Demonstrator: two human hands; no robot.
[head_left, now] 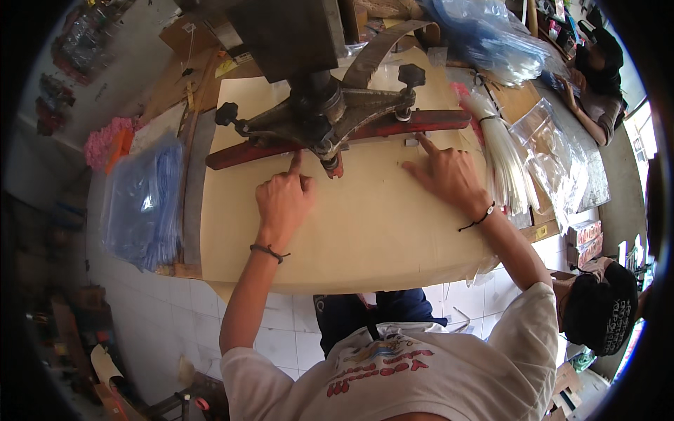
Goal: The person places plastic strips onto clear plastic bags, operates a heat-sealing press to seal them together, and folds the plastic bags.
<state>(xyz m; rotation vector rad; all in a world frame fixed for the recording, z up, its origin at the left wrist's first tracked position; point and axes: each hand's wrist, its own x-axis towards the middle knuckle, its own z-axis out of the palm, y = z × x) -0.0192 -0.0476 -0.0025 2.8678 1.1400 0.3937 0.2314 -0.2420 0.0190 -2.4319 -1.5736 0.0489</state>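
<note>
A machine head [316,112] with dark knobs stands over a tan sheet [351,231] on the table. Its long red bar [414,123] runs across, just above the sheet. My left hand [284,200] rests on the sheet with its index finger stretched to the bar's front edge and the other fingers curled; nothing shows in it. My right hand [453,172] has its index finger reaching toward the bar's right part, thumb spread, holding nothing visible. By that fingertip is a small greyish piece [411,142], too small to name. What lies under the bar is hidden.
Clear bluish plastic sleeves [144,203] are stacked at the left. At the right lie a bundle of white strips [502,154] and a clear plastic bag [551,151]. More plastic [491,38] is piled behind. Two other people are at the right, one beyond the table [590,84], one lower [597,309].
</note>
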